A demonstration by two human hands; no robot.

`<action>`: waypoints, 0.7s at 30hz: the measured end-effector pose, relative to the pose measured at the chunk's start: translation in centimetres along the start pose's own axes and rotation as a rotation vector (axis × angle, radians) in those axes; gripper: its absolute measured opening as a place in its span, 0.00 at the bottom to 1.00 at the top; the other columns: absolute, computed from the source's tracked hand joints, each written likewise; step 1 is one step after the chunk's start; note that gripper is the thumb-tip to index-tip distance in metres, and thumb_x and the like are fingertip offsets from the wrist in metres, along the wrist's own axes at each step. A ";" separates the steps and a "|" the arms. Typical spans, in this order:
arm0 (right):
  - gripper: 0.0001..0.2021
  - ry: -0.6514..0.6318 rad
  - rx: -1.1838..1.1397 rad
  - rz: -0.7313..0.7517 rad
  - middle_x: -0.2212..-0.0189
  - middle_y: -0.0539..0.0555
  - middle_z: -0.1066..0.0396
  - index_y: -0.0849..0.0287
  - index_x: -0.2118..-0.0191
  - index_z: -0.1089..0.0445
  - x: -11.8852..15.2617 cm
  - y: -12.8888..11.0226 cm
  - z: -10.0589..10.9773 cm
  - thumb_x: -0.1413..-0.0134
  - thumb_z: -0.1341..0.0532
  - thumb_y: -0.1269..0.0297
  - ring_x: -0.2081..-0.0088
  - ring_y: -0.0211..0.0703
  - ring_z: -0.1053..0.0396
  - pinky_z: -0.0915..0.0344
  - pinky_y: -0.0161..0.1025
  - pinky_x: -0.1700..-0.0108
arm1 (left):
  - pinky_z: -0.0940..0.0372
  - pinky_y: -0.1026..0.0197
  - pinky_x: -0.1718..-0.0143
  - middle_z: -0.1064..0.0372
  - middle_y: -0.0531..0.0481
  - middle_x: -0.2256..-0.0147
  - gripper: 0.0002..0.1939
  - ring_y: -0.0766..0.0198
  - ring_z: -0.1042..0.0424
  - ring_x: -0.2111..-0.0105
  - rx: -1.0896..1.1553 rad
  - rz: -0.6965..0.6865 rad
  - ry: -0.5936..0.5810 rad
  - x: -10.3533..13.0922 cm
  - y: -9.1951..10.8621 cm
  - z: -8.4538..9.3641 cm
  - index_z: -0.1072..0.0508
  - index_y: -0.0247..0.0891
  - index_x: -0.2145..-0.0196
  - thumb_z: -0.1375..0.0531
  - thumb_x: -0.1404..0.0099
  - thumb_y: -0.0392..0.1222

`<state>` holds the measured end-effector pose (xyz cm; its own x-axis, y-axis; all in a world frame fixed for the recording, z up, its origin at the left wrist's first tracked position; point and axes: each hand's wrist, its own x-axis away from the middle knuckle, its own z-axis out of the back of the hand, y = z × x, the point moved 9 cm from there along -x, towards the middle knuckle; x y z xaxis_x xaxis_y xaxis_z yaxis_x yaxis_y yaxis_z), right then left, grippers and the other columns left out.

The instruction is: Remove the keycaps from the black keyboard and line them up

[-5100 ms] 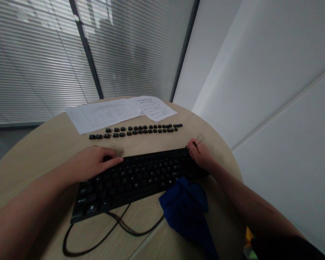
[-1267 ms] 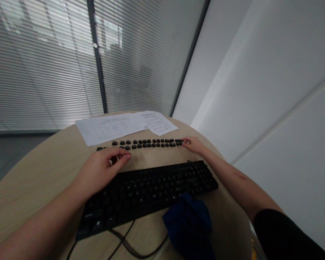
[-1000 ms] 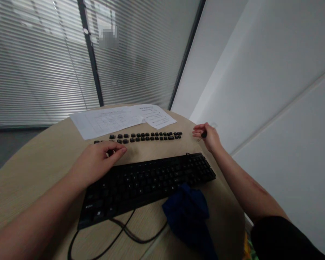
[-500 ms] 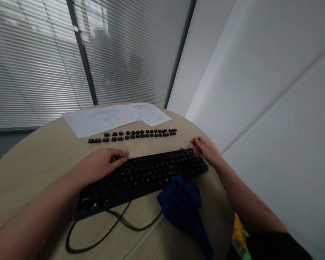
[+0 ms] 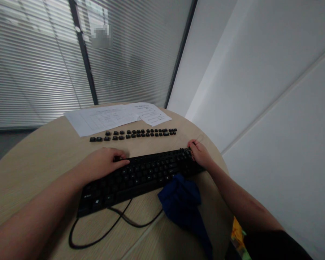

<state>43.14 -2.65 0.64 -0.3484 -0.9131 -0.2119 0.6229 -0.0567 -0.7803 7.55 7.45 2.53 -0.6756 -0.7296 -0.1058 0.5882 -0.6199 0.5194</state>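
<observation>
A black keyboard (image 5: 141,177) lies at a slant on the round wooden table, its cable (image 5: 97,241) looping out below the front edge. My left hand (image 5: 107,162) grips the keyboard's back edge toward the left, thumb on top and fingers curled behind. Over the right end, my right hand (image 5: 197,151) is closed in a pinch around a thin wire-like tool (image 5: 188,148), whose form is hard to make out. Behind the keyboard, small black keycaps (image 5: 143,133) stand in two rows. A blue cloth (image 5: 181,202) touches the keyboard's front edge.
Printed paper sheets (image 5: 105,117) lie at the far side of the table (image 5: 38,159). Beyond them is a glass partition with blinds (image 5: 130,54). A white wall (image 5: 276,108) rises at the right. Something yellow (image 5: 237,233) shows below the table's right edge.
My right hand has moved slightly left and down over the keyboard's right end. My left hand and the keyboard's left end have shifted slightly right.
</observation>
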 end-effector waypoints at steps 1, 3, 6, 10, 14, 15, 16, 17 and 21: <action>0.13 0.012 0.015 0.002 0.80 0.47 0.34 0.53 0.63 0.33 0.1 -0.2 0.1 0.35 0.49 0.52 0.77 0.43 0.33 0.37 0.37 0.75 | 0.39 0.58 0.67 0.22 0.49 0.72 0.16 0.56 0.25 0.71 -0.030 0.004 -0.029 0.0 0.0 -0.2 0.19 0.45 0.71 0.40 0.38 0.57; 0.12 0.018 0.041 0.034 0.79 0.48 0.33 0.53 0.64 0.34 0.2 -0.8 0.0 0.35 0.49 0.54 0.74 0.45 0.32 0.36 0.38 0.72 | 0.38 0.58 0.65 0.21 0.48 0.69 0.18 0.55 0.24 0.68 -0.098 0.013 -0.092 0.0 0.0 -0.7 0.19 0.45 0.68 0.42 0.36 0.58; 0.11 0.029 0.068 0.079 0.79 0.48 0.34 0.53 0.64 0.35 0.2 -1.4 0.0 0.35 0.49 0.55 0.73 0.45 0.32 0.37 0.39 0.70 | 0.38 0.58 0.64 0.20 0.48 0.68 0.19 0.54 0.24 0.67 -0.121 0.016 -0.085 -0.1 0.1 -0.5 0.19 0.45 0.66 0.43 0.36 0.59; 0.11 0.063 0.112 0.106 0.77 0.49 0.33 0.53 0.66 0.36 0.0 -1.5 0.1 0.36 0.50 0.56 0.70 0.46 0.31 0.37 0.40 0.67 | 0.38 0.58 0.65 0.21 0.48 0.69 0.19 0.55 0.24 0.68 -0.116 0.003 -0.072 -0.1 0.1 -0.4 0.19 0.45 0.67 0.43 0.36 0.59; 0.12 0.040 0.127 0.116 0.77 0.50 0.33 0.54 0.67 0.36 0.1 -1.6 -0.1 0.36 0.49 0.55 0.70 0.47 0.31 0.37 0.40 0.66 | 0.38 0.57 0.63 0.20 0.47 0.66 0.19 0.53 0.24 0.66 -0.126 -0.007 -0.038 -0.1 0.1 -0.1 0.17 0.46 0.64 0.43 0.36 0.59; 0.12 0.024 0.116 0.120 0.77 0.50 0.33 0.53 0.66 0.36 0.2 -1.7 -0.3 0.36 0.50 0.55 0.70 0.47 0.31 0.37 0.40 0.67 | 0.37 0.57 0.63 0.20 0.47 0.65 0.19 0.53 0.24 0.65 -0.124 -0.008 -0.035 -0.1 0.1 -0.1 0.17 0.46 0.64 0.42 0.36 0.59; 0.12 0.008 0.107 0.128 0.77 0.50 0.34 0.53 0.66 0.36 0.4 -1.8 -0.4 0.35 0.50 0.54 0.71 0.47 0.32 0.38 0.40 0.67 | 0.37 0.56 0.63 0.19 0.47 0.66 0.18 0.53 0.24 0.65 -0.117 -0.006 -0.033 -0.1 0.1 -0.1 0.17 0.46 0.65 0.42 0.36 0.59; 0.12 -0.002 0.103 0.139 0.78 0.50 0.34 0.53 0.66 0.36 0.6 -2.0 -0.5 0.35 0.49 0.55 0.71 0.46 0.32 0.38 0.40 0.68 | 0.37 0.56 0.62 0.19 0.47 0.66 0.18 0.53 0.24 0.66 -0.105 -0.005 -0.030 -0.1 0.1 -0.1 0.17 0.46 0.65 0.42 0.37 0.59; 0.11 0.007 0.085 0.157 0.80 0.48 0.39 0.53 0.67 0.36 1.2 -2.0 -0.5 0.37 0.47 0.54 0.76 0.44 0.36 0.40 0.39 0.71 | 0.37 0.56 0.63 0.19 0.47 0.67 0.18 0.54 0.24 0.67 -0.061 0.001 -0.010 -0.2 0.0 0.1 0.17 0.47 0.67 0.40 0.38 0.59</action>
<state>41.12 -3.43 1.58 -0.2468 -0.9104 -0.3319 0.7272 0.0524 -0.6844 7.64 7.59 2.60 -0.6792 -0.7276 -0.0968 0.6145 -0.6358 0.4671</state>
